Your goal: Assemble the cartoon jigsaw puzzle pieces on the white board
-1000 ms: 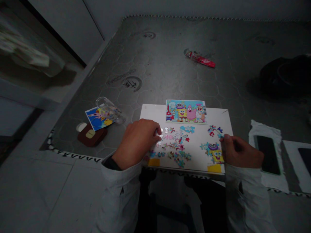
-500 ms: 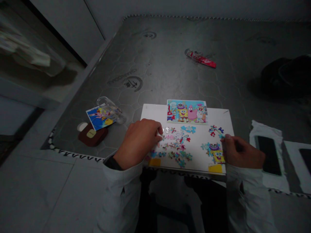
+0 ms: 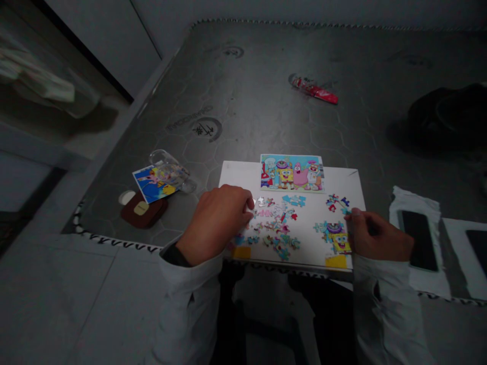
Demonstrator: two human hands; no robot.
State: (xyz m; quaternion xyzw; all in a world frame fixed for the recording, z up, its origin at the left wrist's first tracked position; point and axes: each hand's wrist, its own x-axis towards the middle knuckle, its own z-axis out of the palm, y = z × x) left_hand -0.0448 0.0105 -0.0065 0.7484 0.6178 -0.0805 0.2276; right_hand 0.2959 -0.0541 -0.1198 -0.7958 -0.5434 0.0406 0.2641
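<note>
A white board lies at the table's front edge with loose jigsaw puzzle pieces spread over its middle. My left hand rests over the board's left side, fingers curled together; whatever is between the fingertips is too small to make out. At the right edge, my right hand pinches a small bluish puzzle piece between thumb and finger. Just left of that hand sits a joined section showing a yellow cartoon face. A picture card with cartoon figures lies along the board's top.
To the left are a brown case, a blue card and a clear plastic container. A red packet lies farther back. On the right, a phone rests on white paper, and a dark object sits behind.
The whole view has shifted very slightly. Both hands keep nearly the same place and the same closed pose.
</note>
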